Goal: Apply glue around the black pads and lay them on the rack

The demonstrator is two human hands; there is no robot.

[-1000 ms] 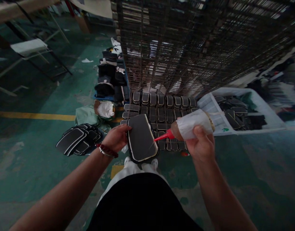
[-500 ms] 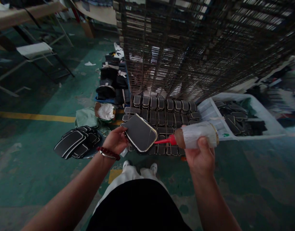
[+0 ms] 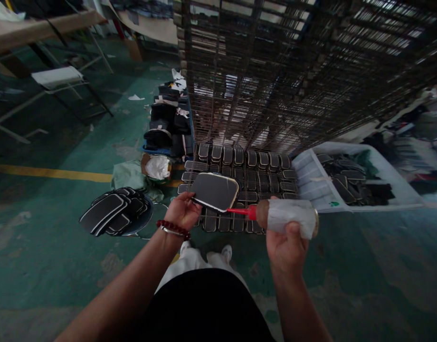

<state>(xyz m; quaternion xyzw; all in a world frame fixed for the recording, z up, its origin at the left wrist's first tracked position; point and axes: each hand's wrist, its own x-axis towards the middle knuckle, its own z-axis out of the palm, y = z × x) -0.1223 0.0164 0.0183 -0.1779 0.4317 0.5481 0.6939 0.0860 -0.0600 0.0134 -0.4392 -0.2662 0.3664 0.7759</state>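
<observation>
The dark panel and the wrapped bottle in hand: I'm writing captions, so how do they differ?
The dark panel is flat, while the wrapped bottle is rounded. The panel is dark with a pale edge; the bottle has a whitish wrap and red nozzle. The left hand holds the panel, the right hand the bottle. Both are held up off the floor.

Your left hand (image 3: 185, 210) reaches forward, fingers curled and thumb pressing on top, its wrist (image 3: 172, 231) ringed by beads and a band. Your right hand (image 3: 288, 244) is wrapped in a firm grip, thumb up along the near side. Both forearms angle inward from below, the right one steeper.
</observation>
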